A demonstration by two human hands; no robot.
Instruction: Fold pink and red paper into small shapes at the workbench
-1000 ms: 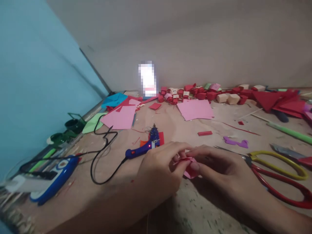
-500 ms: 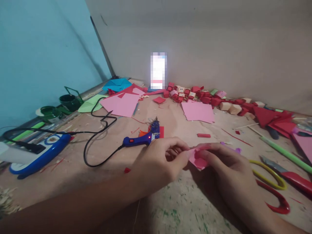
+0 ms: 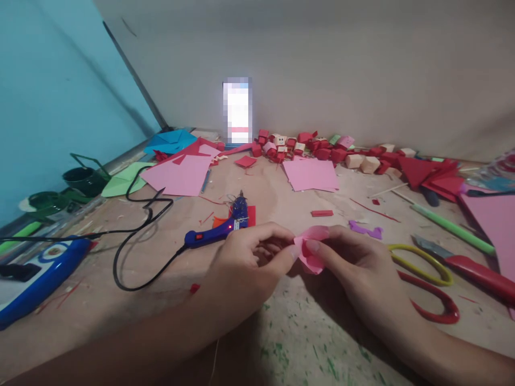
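Fingers (image 3: pixel 332 259) of the left hand (image 3: pixel 251 262) and right hand (image 3: pixel 360 265) close in a pinch on pink paper (image 3: pixel 313 266), above the desk (image 3: pixel 277 206). It looks part-shaped, its flaps unclosed; farther back, many paper blocks (image 3: pixel 324 154) look finished.

Folded pink paper (image 3: pixel 311 264) between the fingers (image 3: pixel 286 259)

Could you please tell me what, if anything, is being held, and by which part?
A small bent pink paper piece: the left hand pinches its left edge, the right hand its right side.
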